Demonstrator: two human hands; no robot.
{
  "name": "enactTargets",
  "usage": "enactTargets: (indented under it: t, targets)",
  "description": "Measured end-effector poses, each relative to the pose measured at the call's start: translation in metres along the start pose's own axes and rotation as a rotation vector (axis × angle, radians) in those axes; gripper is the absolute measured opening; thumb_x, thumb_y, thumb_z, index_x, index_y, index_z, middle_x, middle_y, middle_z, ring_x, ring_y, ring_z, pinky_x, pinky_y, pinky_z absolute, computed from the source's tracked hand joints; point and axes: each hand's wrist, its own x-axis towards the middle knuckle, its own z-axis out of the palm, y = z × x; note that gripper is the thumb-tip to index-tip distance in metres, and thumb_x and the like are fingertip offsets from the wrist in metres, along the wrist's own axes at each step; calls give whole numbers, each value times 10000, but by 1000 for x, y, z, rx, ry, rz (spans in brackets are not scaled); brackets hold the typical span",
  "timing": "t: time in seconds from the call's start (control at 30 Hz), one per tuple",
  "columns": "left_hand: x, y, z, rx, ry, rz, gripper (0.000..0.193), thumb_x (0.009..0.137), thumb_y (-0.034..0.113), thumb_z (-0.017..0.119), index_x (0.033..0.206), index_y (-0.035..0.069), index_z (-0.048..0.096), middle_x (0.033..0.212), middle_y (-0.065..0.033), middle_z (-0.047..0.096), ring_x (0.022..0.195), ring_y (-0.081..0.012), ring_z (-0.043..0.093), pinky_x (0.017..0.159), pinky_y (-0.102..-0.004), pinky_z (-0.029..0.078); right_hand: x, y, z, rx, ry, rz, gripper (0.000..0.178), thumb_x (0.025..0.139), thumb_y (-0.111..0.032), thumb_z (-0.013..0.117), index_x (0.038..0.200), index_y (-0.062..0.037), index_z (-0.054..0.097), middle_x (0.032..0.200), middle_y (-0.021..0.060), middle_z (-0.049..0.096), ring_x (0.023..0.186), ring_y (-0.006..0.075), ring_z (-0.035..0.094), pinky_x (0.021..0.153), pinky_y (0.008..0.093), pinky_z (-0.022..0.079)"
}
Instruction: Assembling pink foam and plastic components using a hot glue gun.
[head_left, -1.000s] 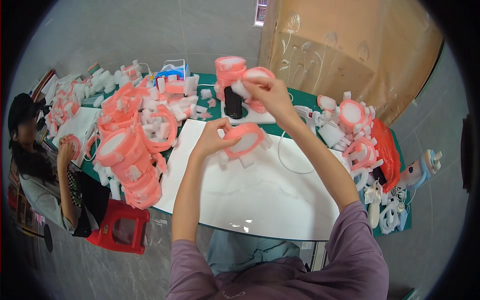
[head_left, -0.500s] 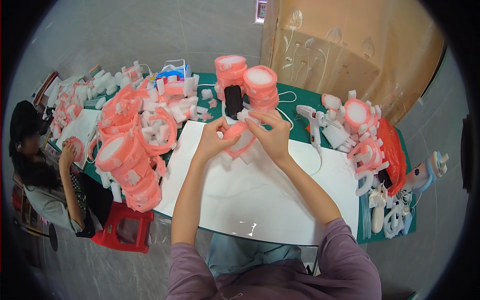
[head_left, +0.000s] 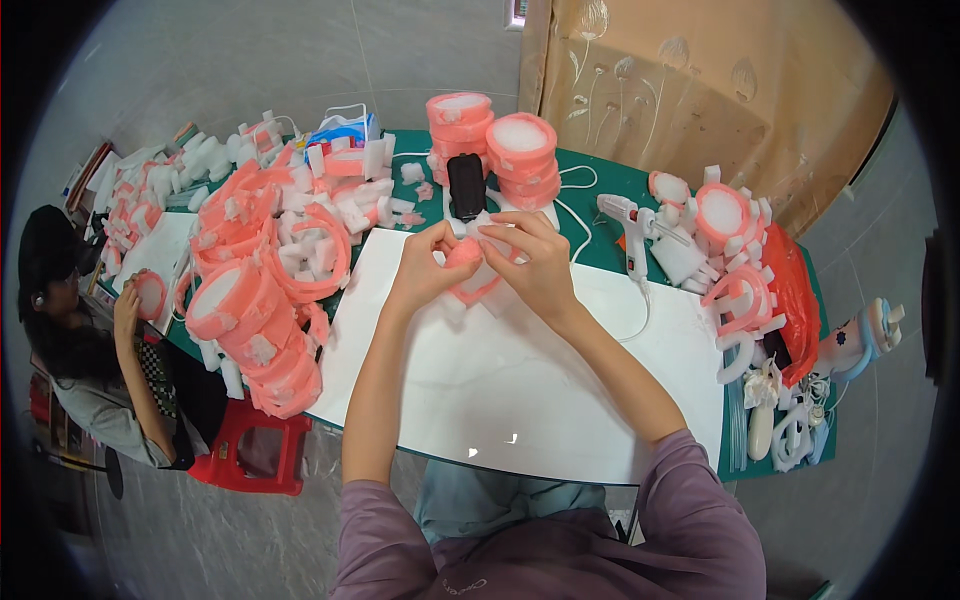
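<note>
Above the white sheet, a pink foam ring with a white centre (head_left: 476,291) is held up between my hands. My left hand (head_left: 430,268) pinches its left side, thumb and fingers closed on the pink edge. At the far side of the ring, my right hand (head_left: 535,262) has its fingertips on a small white foam piece (head_left: 482,222); whether that piece is fixed to the ring I cannot tell. A black oblong case (head_left: 466,187) stands just beyond my fingers. Two stacks of pink rings with white discs (head_left: 523,160) rise behind it.
A white glue gun (head_left: 630,232) with a cord rests right of my hands. Heaped pink foam rings (head_left: 258,325) fill the left side. At the right edge are a red plastic bag (head_left: 797,305) and foam pieces. A person (head_left: 130,370) sits at far left, holding a ring.
My fingers have shifted slightly around the pink ring, and the right fingertips press closer to its far edge. The whole view has tilted a little.
</note>
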Motion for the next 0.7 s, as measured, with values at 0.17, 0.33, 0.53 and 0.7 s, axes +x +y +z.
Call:
enactTargets:
  t: [0.17,0.33,0.53,0.7]
  targets:
    - [-1,1,1,-9,5,-11,275,613,135,707,630,40,450,573,5,456,552,-65,413,562,-219,361,5,-2,-9,-4,-105,-38,171,666,-76,660,832,-37,648,892,93,580,791,247,540,685,312,448]
    - [0,-1,2,20,-2,-14,271,609,130,707,629,40,452,572,8,459,551,-63,414,563,-218,362,7,-1,-13,-29,-198,-40,176,681,-77,655,852,-39,666,917,109,600,749,215,577,614,281,467]
    - [-1,-5,-1,0,-5,-23,270,609,126,701,627,42,446,574,13,447,546,-60,407,565,-217,362,18,-5,-13,-26,-300,31,189,681,-120,658,844,-24,665,890,111,607,716,214,584,601,282,462]
    - [1,-4,1,1,8,-27,268,612,125,698,625,44,443,571,15,440,541,-58,402,569,-217,368,14,-5,-7,-27,-245,79,187,671,-103,643,821,9,652,844,129,594,740,253,567,641,318,451]
